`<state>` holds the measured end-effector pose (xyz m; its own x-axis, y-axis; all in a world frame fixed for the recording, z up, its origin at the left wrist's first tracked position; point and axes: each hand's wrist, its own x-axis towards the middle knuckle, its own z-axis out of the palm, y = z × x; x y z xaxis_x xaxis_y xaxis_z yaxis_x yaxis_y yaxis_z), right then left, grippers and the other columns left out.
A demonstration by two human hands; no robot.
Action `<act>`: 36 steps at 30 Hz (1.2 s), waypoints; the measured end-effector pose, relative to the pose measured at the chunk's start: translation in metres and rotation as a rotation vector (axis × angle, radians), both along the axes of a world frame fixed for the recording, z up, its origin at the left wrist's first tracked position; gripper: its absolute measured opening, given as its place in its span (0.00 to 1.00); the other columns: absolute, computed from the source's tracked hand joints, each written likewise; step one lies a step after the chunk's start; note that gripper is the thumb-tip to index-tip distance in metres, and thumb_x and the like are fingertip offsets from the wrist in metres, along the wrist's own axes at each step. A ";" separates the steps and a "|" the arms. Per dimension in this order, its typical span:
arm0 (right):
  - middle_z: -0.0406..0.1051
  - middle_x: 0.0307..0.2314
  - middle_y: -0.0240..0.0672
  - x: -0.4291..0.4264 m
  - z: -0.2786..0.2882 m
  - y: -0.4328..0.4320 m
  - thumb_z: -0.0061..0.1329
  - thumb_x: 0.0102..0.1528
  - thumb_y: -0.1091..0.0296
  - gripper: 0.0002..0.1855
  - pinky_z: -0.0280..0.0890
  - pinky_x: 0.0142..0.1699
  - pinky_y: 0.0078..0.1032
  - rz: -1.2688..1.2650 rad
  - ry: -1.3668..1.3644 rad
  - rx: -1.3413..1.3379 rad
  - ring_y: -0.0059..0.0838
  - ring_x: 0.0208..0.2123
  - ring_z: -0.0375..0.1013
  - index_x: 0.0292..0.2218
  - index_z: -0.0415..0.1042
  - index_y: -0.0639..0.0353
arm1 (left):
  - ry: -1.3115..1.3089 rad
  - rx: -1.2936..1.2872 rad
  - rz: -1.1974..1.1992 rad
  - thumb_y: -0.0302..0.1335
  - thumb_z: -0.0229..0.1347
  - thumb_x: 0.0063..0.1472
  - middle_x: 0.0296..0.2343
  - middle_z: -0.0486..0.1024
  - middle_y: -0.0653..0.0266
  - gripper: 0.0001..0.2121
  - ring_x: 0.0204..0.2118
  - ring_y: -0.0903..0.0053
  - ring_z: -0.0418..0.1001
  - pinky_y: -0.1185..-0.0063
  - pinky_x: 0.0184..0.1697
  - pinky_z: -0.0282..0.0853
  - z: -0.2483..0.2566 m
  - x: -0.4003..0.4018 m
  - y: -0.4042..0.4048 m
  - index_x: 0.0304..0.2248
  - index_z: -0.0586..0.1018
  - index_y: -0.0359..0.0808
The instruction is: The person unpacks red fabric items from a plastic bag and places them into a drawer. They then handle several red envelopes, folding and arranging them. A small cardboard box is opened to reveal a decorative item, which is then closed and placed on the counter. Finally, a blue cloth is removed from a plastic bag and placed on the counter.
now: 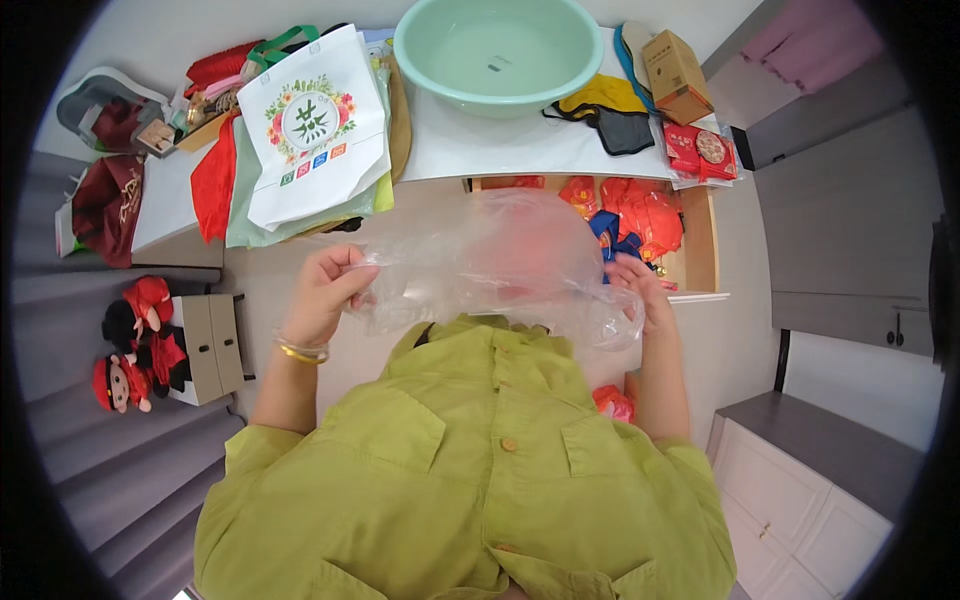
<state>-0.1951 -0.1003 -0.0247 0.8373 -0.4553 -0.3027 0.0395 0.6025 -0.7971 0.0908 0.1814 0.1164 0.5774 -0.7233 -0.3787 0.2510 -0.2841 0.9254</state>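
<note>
A clear plastic bag (517, 247) is spread out in front of my body, thin and crumpled. Red shapes show blurred through it. My left hand (330, 289) pinches the bag's left end between thumb and fingers; bangles circle that wrist. At the opposite end, my right hand (643, 289) holds the film with slightly blurred fingers, and a loose fold hangs by the palm. Behind the bag is an open wooden drawer (701, 240), partly hidden by it. Red packets (645, 214) and a dark blue ribbon-like item (615, 236) lie inside.
On the white table (465, 142) stand a mint-green basin (499, 60), a printed white bag (315, 127), a cardboard box (677, 75) and yellow-and-grey cloth (611, 112). Dolls (135, 345) sit at left beside a small cabinet (210, 349). Grey cabinets (847, 217) line the right.
</note>
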 end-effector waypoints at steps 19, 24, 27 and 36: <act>0.69 0.31 0.41 0.088 -0.168 0.011 0.46 0.42 0.79 0.16 0.67 0.38 0.31 -0.170 0.483 0.363 0.34 0.32 0.71 0.37 0.66 0.66 | 0.219 -0.326 -0.366 0.29 0.46 0.57 0.17 0.69 0.60 0.25 0.10 0.87 0.57 0.88 0.15 0.54 0.047 -0.002 0.038 0.52 0.55 0.29; 0.68 0.33 0.39 0.022 -0.085 -0.008 0.45 0.40 0.85 0.21 0.66 0.40 0.30 -0.221 0.401 0.118 0.34 0.35 0.69 0.40 0.64 0.65 | 0.232 -0.313 -0.477 0.30 0.46 0.56 0.16 0.68 0.61 0.26 0.09 0.90 0.53 0.90 0.13 0.50 0.051 -0.005 0.011 0.52 0.54 0.29; 0.67 0.35 0.39 0.002 -0.078 -0.023 0.46 0.38 0.86 0.26 0.66 0.40 0.31 -0.282 0.308 0.172 0.34 0.37 0.68 0.43 0.62 0.63 | 0.192 -0.253 -0.491 0.34 0.48 0.55 0.13 0.67 0.63 0.30 0.07 0.92 0.51 0.91 0.11 0.46 0.060 -0.009 -0.007 0.51 0.53 0.24; 0.66 0.38 0.38 -0.097 0.046 -0.036 0.48 0.40 0.85 0.27 0.63 0.43 0.25 -0.360 0.300 -0.497 0.28 0.39 0.67 0.44 0.61 0.63 | 0.033 -0.111 -0.604 0.28 0.44 0.58 0.18 0.68 0.66 0.23 0.13 0.90 0.54 0.89 0.16 0.53 0.070 -0.027 -0.056 0.53 0.55 0.41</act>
<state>-0.2917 -0.1359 0.0211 0.5198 -0.8350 -0.1806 -0.0971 0.1523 -0.9836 0.0642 0.1254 0.1868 0.0429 -0.9553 -0.2926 0.1050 -0.2870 0.9522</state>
